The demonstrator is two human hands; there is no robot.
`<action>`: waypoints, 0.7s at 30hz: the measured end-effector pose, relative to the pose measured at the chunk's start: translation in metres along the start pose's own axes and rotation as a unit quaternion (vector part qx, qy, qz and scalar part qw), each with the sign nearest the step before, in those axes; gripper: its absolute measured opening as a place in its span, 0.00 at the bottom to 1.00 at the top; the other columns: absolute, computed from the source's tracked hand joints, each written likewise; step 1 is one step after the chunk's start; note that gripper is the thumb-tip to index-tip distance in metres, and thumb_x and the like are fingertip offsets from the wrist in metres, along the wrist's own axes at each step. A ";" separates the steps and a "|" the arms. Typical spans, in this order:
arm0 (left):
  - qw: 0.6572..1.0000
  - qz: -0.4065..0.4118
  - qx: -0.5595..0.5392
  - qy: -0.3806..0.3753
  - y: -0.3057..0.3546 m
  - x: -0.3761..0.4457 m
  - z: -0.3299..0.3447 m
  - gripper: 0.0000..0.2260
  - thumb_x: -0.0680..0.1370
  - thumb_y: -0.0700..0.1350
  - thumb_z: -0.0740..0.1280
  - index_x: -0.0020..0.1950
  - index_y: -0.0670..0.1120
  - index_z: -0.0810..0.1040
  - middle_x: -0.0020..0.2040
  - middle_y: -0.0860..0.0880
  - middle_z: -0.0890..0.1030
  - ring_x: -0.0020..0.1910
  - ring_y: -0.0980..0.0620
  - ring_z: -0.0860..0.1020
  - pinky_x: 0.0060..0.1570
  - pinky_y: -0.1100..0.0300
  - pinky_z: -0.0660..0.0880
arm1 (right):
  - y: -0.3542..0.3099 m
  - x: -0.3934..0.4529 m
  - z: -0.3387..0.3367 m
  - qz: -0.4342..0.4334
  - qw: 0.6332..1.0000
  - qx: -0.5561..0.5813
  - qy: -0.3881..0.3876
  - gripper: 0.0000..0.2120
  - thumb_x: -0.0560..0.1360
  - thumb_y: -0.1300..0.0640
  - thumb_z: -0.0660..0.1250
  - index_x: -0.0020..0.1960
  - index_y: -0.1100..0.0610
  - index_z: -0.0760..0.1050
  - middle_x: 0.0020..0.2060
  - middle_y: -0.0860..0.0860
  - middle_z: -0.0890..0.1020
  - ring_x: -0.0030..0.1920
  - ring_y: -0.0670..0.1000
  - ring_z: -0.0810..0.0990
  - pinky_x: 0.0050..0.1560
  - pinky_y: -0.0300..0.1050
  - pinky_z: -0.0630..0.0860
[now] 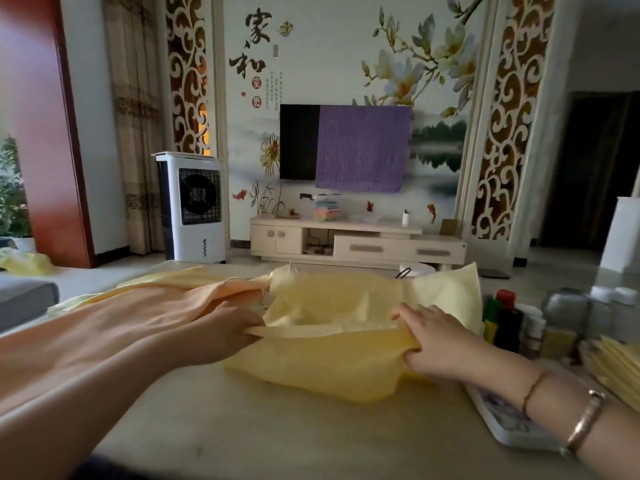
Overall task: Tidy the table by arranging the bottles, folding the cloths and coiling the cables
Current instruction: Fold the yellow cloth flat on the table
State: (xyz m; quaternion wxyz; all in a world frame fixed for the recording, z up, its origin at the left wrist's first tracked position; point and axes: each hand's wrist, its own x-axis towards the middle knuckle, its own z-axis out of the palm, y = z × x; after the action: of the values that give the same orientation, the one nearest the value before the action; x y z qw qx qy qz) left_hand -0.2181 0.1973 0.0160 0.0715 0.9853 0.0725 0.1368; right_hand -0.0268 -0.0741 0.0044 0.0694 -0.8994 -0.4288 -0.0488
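Lying mid-table, the yellow cloth [322, 362] looks thin, light and limp; it sags between the two grips and bunches where nothing supports it, so I judge it will slide easily on the smooth table [277, 438] and needs holding at its edge, near the corners, pulled taut. The left hand [221, 334] pinches the folded hem on one side; the right hand [436, 344] grips the same edge opposite, fingers curled over it. An orange cloth [145, 306] lies just beside it, and bottles [509, 323] stand near its right end.
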 end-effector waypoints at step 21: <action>0.966 -0.038 -0.081 -0.243 0.001 -0.005 0.021 0.09 0.79 0.51 0.65 0.48 0.48 0.82 0.39 0.56 0.77 0.37 0.59 0.72 0.42 0.67 0.69 | -0.026 -0.033 -0.008 0.023 0.966 0.059 -0.251 0.17 0.82 0.58 0.51 0.35 0.56 0.64 0.42 0.55 0.69 0.43 0.50 0.67 0.44 0.43 0.65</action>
State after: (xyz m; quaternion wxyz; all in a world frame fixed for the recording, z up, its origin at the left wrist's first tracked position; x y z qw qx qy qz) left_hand -0.2168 0.1931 -0.0046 0.1719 0.9765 0.0790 -0.1036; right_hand -0.0682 -0.0842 0.0091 0.0136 -0.8868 -0.4135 0.2058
